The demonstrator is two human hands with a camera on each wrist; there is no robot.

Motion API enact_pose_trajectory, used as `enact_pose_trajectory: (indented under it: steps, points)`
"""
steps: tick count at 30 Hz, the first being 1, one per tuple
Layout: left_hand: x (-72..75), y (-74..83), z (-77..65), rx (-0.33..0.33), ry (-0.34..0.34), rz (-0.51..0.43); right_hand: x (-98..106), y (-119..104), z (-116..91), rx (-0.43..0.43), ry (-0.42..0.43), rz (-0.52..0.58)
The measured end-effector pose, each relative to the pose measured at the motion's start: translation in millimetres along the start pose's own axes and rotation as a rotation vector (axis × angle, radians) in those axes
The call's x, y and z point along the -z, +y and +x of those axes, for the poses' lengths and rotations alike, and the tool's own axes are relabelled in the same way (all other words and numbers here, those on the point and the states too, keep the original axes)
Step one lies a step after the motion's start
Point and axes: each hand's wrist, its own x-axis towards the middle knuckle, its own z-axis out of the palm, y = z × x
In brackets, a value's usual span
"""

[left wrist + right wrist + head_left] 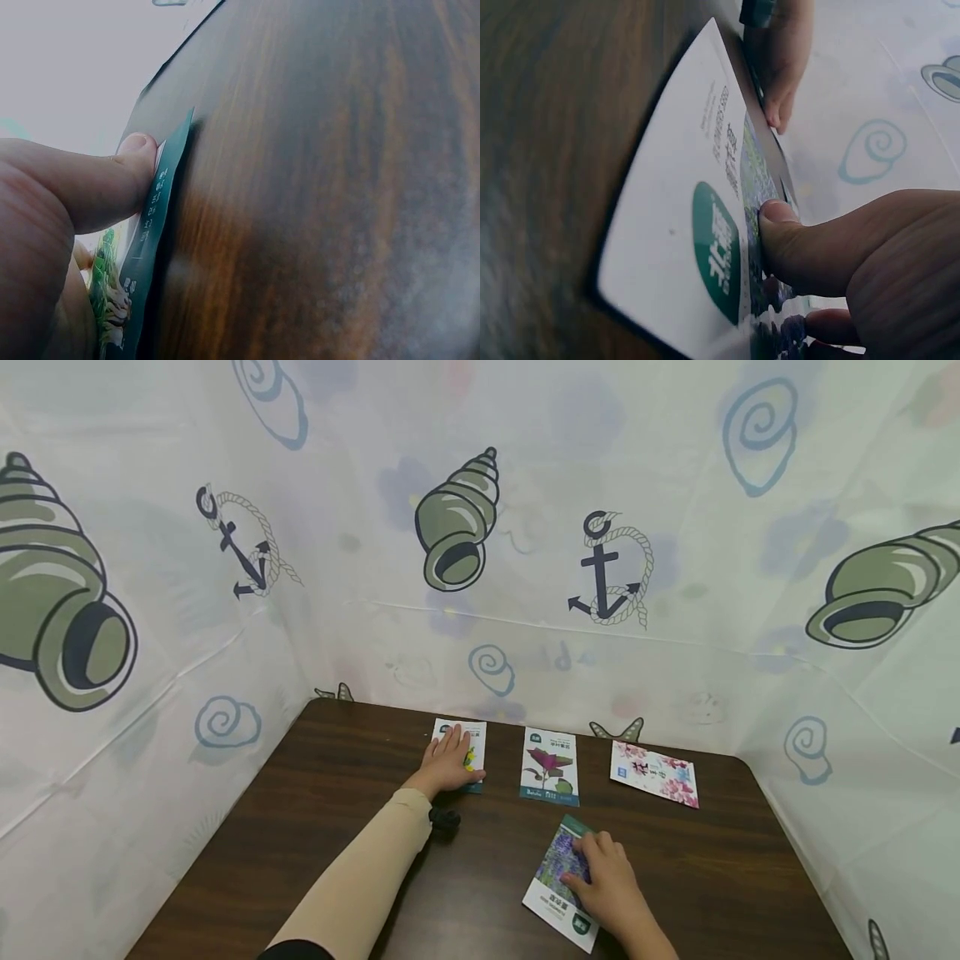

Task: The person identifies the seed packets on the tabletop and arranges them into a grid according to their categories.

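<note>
My left hand [446, 763] rests over a seed packet [477, 739] at the back of the table, fingers spread forward on it. In the left wrist view, the thumb lies at the edge of its green lower strip [154, 240]. Nearer the front, my right hand [611, 881] holds a seed packet with purple flowers [557, 864], its white end with a green logo towards me. The right wrist view shows the thumb [780, 221] on the flower picture and curled fingers beside it. The packet lies tilted, close over the tabletop.
A packet with a dark pink plant [550, 766] lies upright at back centre. Right of it, a pink blossom packet [654, 773] lies turned sideways. The dark wooden table [720, 860] meets printed fabric walls [540, 552] at its back and sides.
</note>
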Motion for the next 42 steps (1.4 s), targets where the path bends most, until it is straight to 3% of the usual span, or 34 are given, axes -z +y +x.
enact_pose_trajectory:
  steps: [8, 30, 42]
  points:
    - [4.9, 4.2, -5.9, -0.002, -0.009, -0.005, -2, -6, 2, 0.008, 0.001, 0.015]
    - [-1.0, -0.6, 0.9, 0.005, -0.014, 0.007, -15, -17, 13, 0.057, 0.032, 0.020]
    - [-0.6, -3.9, 1.8, -0.024, -0.012, -0.008, -17, -28, 17, 0.093, 0.025, 0.004]
